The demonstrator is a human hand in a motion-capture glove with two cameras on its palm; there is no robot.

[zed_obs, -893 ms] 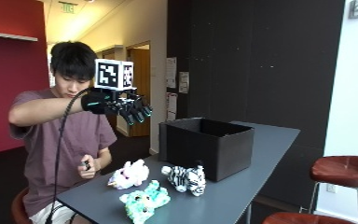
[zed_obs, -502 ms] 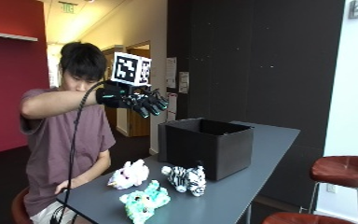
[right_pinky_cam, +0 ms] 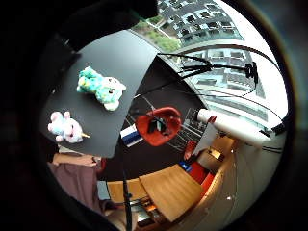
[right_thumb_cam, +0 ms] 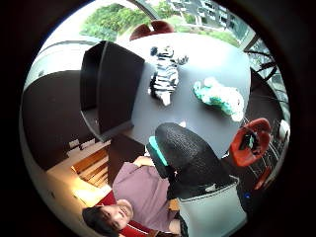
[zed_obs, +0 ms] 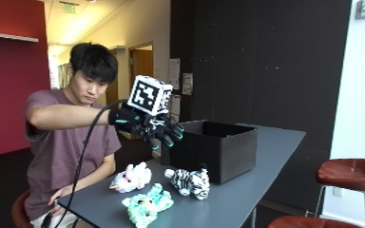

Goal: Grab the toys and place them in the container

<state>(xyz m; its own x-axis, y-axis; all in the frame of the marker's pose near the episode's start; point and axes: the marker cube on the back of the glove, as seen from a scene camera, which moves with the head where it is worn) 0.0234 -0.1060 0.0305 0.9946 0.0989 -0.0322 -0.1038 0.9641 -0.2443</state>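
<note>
Three plush toys lie on the grey table (zed_obs: pixel 277 156): a pink and white one (zed_obs: pixel 132 177) (right_pinky_cam: pixel 66 128), a black and white striped tiger (zed_obs: pixel 188 180) (right_thumb_cam: pixel 165 74), and a teal one (zed_obs: pixel 147 204) (right_pinky_cam: pixel 102 87) (right_thumb_cam: pixel 218 97) nearest the front edge. The black box (zed_obs: pixel 215 148) (right_thumb_cam: pixel 108 85) stands open-topped just behind the tiger. My gloved right hand (zed_obs: pixel 148 126) hangs in the air above the toys, beside the box's near corner, fingers spread and pointing down, holding nothing.
The person's bare left hand (zed_obs: pixel 65 194) rests low by the table's near corner. A red-brown stool (zed_obs: pixel 352 172) stands to the right of the table, and another seat (zed_obs: pixel 296 222) shows below the table edge.
My gloved hand has come down and forward from head height to a spot above the toys beside the box. The toys and box have stayed put.
</note>
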